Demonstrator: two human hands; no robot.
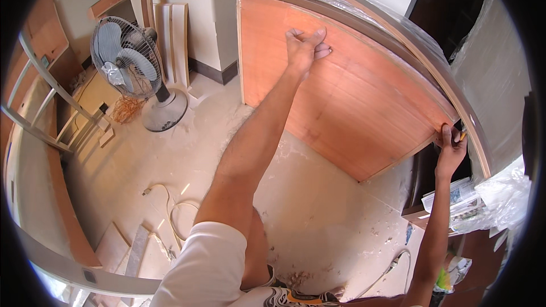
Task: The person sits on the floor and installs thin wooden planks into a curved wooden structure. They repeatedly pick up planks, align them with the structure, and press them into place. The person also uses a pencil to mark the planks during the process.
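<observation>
A reddish-brown plywood panel (347,96) with a pale edge strip stands tilted in front of me. My left hand (307,51) is at its upper face, fingers loosely bent and partly apart, and I see nothing held in it. At the panel's right corner my right hand (451,146) is closed, its fingertips against the edge. A thin yellow pencil-like stick (463,136) pokes out beside those fingers; most of it is hidden by the hand.
Behind the panel lean curved brown boards (398,25) with clear plastic film. A grey standing fan (128,59) is at the left, near a pale ladder-like frame (48,88). Cables (169,207), board offcuts (136,250) and shavings lie on the dusty floor. Plastic-wrapped items (503,199) crowd the right.
</observation>
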